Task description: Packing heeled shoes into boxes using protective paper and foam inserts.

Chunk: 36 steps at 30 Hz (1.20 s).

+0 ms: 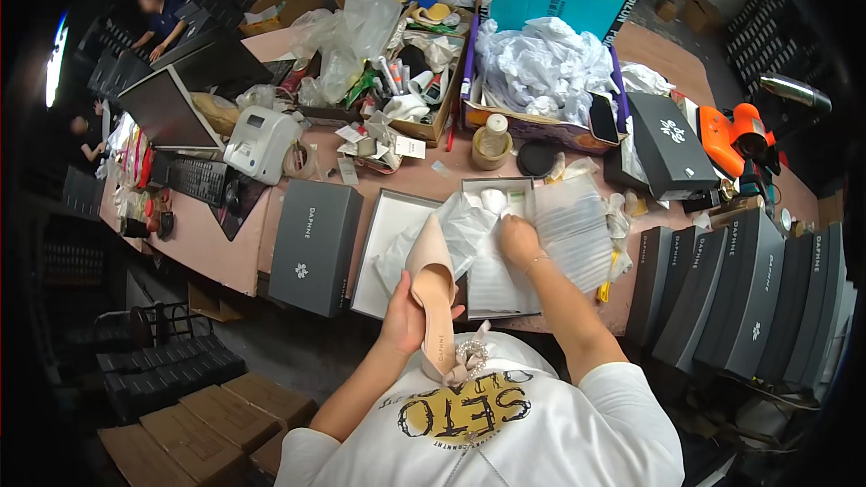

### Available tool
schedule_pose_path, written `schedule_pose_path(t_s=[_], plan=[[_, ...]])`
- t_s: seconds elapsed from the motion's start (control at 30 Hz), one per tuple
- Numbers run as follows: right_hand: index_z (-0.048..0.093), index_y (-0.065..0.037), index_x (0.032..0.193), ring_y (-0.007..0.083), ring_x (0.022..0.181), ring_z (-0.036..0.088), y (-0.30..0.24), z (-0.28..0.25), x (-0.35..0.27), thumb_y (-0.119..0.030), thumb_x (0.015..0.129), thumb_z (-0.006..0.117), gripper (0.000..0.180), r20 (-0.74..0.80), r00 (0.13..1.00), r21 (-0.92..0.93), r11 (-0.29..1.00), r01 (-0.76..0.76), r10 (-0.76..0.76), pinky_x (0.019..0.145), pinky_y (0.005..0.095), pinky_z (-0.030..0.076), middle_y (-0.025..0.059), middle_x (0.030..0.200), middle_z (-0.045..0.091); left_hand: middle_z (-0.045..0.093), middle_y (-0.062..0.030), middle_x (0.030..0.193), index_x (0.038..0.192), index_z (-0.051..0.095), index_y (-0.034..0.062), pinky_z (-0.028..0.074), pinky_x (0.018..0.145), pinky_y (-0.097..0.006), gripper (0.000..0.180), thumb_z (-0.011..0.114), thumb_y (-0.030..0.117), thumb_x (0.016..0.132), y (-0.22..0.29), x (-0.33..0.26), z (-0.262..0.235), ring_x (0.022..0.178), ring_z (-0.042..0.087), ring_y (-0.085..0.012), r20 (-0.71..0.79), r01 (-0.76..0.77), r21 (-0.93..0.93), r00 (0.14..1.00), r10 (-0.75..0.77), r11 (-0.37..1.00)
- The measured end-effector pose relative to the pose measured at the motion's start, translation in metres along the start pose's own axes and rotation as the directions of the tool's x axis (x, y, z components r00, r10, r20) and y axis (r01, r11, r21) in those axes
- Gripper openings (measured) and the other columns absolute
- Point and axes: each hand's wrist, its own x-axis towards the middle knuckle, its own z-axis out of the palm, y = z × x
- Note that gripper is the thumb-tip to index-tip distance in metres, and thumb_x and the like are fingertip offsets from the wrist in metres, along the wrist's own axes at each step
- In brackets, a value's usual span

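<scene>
Up front, beige pointed shoe (432,281) w/ beaded strap, left hand (403,320) grip clamped round it.

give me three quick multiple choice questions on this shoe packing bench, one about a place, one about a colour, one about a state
1. Where is the left hand?
A. on the keyboard
B. gripping a pointed shoe
C. inside the teal bag

2. What colour is the closed shoe box left of the open box?
A. dark grey
B. red
C. yellow

3. How is the right hand?
A. holding scissors
B. hanging off the bench
C. pressing on white tissue paper

Answers: 1 B, its fingers wrap the beige shoe; 2 A, the lid is dark grey with a small white flower; 3 C, it rests on the tissue.
</scene>
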Motion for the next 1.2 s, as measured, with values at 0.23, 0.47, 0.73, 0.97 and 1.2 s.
schedule_pose_path(t_s=[0.23,0.47,0.73,0.97,1.2], plan=[[0.067,-0.012,0.107,0.0244,0.078,0.056,-0.083,-0.171,-0.099,0.004,0.070,0.066,0.040,-0.436,0.797,0.474,0.647,0.597,-0.417,0.067,0.0348,0.047,0.0079,0.084,0.056,0.051,-0.0128,0.122,0.131,0.040,0.0051,0.049,0.088,-0.040,0.070,0.028,0.063,0.093,-0.012,0.011,-0.013,0.108,0.055,-0.0255,-0.128,-0.046,-0.043,0.991,0.040,0.998],[0.065,-0.002,0.104,0.0272,0.072,0.058,-0.121,-0.108,-0.085,-0.014,0.078,0.064,0.028,-0.199,0.837,0.399,0.738,0.544,-0.510,0.063,0.0359,0.047,0.0107,0.084,0.059,0.047,-0.0106,0.128,0.134,0.035,0.0064,0.046,0.093,-0.036,0.060,0.043,0.051,0.095,-0.024,0.026,-0.004,0.110,0.054,-0.0221,-0.044,0.043,-0.016,0.998,-0.043,0.999],[0.056,0.000,0.110,0.0378,0.090,0.062,-0.016,-0.061,0.040,-0.014,0.080,0.063,0.034,-0.080,0.995,0.249,0.966,0.075,-0.056,0.076,0.0444,0.050,0.0229,0.104,0.060,0.058,-0.0177,0.107,0.120,0.043,-0.0053,0.055,0.083,-0.033,0.040,0.050,0.025,0.096,-0.015,0.015,-0.017,0.100,0.062,-0.0269,-0.172,-0.056,0.068,0.983,0.067,0.996],[0.052,-0.002,0.115,0.0331,0.088,0.063,-0.013,-0.077,0.043,-0.010,0.077,0.067,0.042,-0.113,0.993,0.439,0.896,0.069,-0.021,0.076,0.0379,0.052,0.0201,0.100,0.061,0.057,-0.0158,0.108,0.121,0.045,-0.0019,0.057,0.076,-0.033,0.057,0.049,0.048,0.093,-0.009,0.022,-0.028,0.100,0.062,-0.0277,-0.147,-0.083,-0.049,0.986,0.075,0.995],[0.056,-0.007,0.111,0.0283,0.098,0.058,-0.114,-0.156,-0.069,-0.012,0.070,0.072,0.044,-0.107,0.891,0.698,0.604,0.383,-0.441,0.079,0.0382,0.050,0.0098,0.106,0.057,0.053,-0.0107,0.120,0.127,0.044,0.0054,0.047,0.092,-0.034,0.063,0.039,0.058,0.093,-0.011,0.031,0.008,0.110,0.054,-0.0212,-0.037,-0.203,-0.121,0.979,0.200,0.972]])
